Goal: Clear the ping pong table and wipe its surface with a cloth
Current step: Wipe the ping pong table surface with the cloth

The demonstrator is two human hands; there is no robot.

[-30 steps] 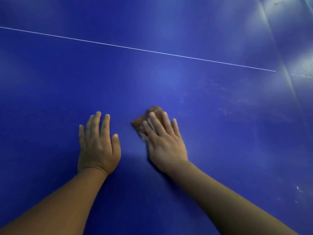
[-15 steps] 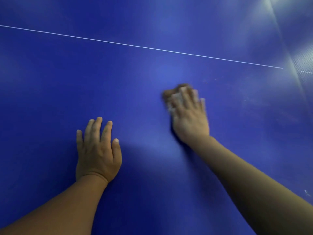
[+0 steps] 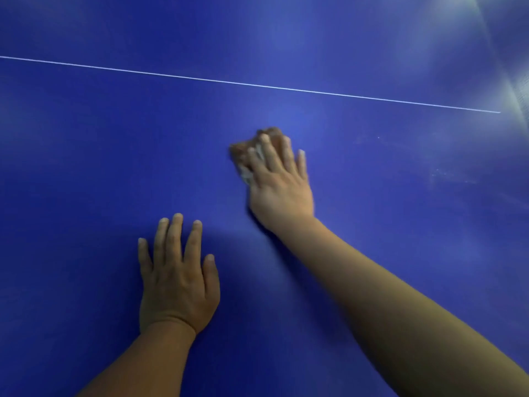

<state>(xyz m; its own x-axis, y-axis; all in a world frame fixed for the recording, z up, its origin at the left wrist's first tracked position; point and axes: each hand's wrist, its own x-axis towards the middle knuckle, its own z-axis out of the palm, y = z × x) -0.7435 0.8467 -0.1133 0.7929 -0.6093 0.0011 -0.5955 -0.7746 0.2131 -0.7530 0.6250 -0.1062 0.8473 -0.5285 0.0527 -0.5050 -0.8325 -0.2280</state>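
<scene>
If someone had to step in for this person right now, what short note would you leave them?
Left hand: flat on the blue ping pong table, fingers straight, holding nothing, bracing.
Right hand: fingers straight, pressing a brownish cloth onto the table, on the near side of the white line.
Done: no loose items show on the visible part of the table.
Left: pale smudges remain to the right of the cloth; wipe there next, probably, then whatever lies outside the view.
</scene>
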